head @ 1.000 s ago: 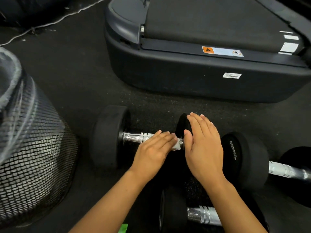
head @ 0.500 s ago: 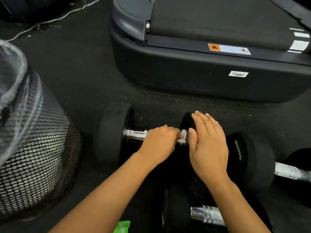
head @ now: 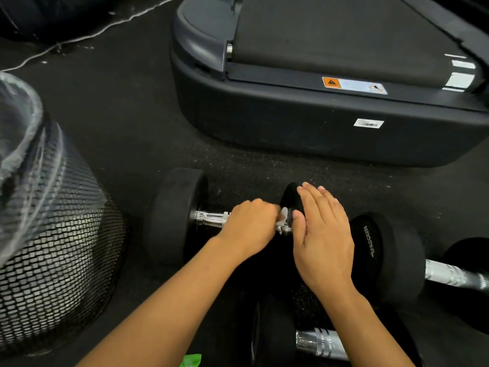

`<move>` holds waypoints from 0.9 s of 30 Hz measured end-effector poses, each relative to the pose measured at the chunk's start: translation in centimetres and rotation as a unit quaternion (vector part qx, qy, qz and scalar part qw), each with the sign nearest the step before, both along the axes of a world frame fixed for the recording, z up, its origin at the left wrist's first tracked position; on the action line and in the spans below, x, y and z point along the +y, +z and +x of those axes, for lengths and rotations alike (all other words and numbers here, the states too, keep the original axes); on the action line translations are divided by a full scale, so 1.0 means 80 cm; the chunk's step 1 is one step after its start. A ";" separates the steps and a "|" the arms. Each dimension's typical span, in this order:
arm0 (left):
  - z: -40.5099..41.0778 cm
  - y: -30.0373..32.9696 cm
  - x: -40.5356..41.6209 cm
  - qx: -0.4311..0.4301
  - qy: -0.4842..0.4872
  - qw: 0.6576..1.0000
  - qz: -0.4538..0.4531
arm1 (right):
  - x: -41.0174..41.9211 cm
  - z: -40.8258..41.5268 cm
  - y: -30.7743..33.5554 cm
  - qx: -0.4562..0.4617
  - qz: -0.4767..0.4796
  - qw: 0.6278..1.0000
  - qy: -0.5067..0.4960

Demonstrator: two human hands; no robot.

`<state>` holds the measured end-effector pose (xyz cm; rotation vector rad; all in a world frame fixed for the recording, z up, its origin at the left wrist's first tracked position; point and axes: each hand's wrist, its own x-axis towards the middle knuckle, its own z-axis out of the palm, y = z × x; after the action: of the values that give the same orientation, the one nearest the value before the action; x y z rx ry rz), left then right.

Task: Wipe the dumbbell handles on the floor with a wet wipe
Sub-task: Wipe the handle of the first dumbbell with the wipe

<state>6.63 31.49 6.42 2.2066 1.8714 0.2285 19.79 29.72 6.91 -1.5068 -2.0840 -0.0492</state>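
The left hand [head: 248, 226] curls its fingers round the wet wipe [head: 282, 218] on the first dumbbell handle [head: 211, 218] on the floor; the right hand [head: 321, 234] lies flat, fingers together, steadying its weight — wiping seems underway, two other handles [head: 449, 275] likely left.

Your dumbbell [head: 174, 215] lies at frame centre on the floor [head: 127, 128], mesh bin [head: 53, 260] at left, treadmill [head: 317, 115] above, two more dumbbells [head: 397, 255] at lower right.
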 end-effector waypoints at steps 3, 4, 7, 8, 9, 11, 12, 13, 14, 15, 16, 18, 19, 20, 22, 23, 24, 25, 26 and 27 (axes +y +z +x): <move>0.006 0.006 0.011 0.002 -0.014 1.000 -0.028 | 0.001 -0.001 0.000 0.000 -0.002 1.000 -0.004; 0.004 0.008 0.016 -0.004 -0.016 0.999 -0.037 | 0.001 -0.001 0.000 0.000 -0.002 1.000 -0.004; -0.007 -0.003 0.005 -0.048 -0.036 0.998 0.012 | 0.001 -0.001 0.001 0.001 -0.003 1.000 -0.002; -0.011 -0.012 -0.005 -0.080 -0.044 0.995 0.043 | 0.001 -0.001 0.001 0.001 -0.002 1.000 -0.001; -0.015 -0.021 -0.017 -0.112 -0.052 0.989 0.081 | 0.001 0.000 0.001 0.001 -0.001 1.000 -0.001; -0.025 -0.043 -0.036 -0.151 -0.065 0.970 0.181 | 0.000 0.001 0.000 0.001 0.004 1.000 0.000; -0.030 -0.057 -0.041 -0.163 -0.066 0.954 0.243 | 0.000 0.001 0.000 0.001 0.004 1.000 0.002; -0.030 -0.067 -0.044 -0.167 -0.064 0.942 0.283 | -0.001 0.001 -0.001 0.001 0.003 1.000 0.004; -0.026 -0.072 -0.045 -0.167 -0.065 0.936 0.304 | -0.001 0.002 -0.001 0.000 0.002 1.000 0.004; -0.020 -0.075 -0.044 -0.166 -0.073 0.932 0.314 | -0.002 0.002 -0.001 0.000 0.002 1.000 0.003; -0.015 -0.075 -0.042 -0.164 -0.086 0.929 0.320 | -0.002 0.001 -0.001 0.001 0.002 1.000 0.002; -0.012 -0.073 -0.040 -0.148 -0.114 0.929 0.319 | -0.002 0.001 0.000 0.002 0.003 1.000 0.000; -0.015 -0.075 -0.040 -0.136 -0.122 0.930 0.317 | -0.002 0.001 0.000 0.001 0.003 1.000 0.001; -0.019 -0.077 -0.040 -0.127 -0.123 0.930 0.322 | -0.001 0.001 -0.001 0.000 0.004 1.000 0.002; -0.020 -0.079 -0.042 -0.128 -0.117 0.928 0.331 | -0.001 0.002 -0.001 -0.001 0.006 1.000 0.002; -0.017 -0.078 -0.042 -0.133 -0.116 0.928 0.327 | -0.001 0.002 -0.001 0.000 0.007 1.000 0.002; -0.013 -0.077 -0.041 -0.136 -0.113 0.932 0.316 | 0.000 0.001 0.000 0.001 0.007 1.000 0.002; -0.010 -0.070 -0.037 -0.139 -0.109 0.939 0.296 | 0.000 0.000 0.000 0.002 0.004 1.000 0.001; -0.006 -0.060 -0.032 -0.137 -0.102 0.950 0.262 | 0.001 0.000 0.001 0.001 0.002 1.000 -0.001; -0.003 -0.047 -0.026 -0.128 -0.089 0.965 0.213 | 0.002 0.000 0.001 -0.001 0.000 1.000 -0.003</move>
<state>6.40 29.40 2.69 2.4474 1.5868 0.9096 19.76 29.84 6.98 -1.5133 -2.0809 -0.0524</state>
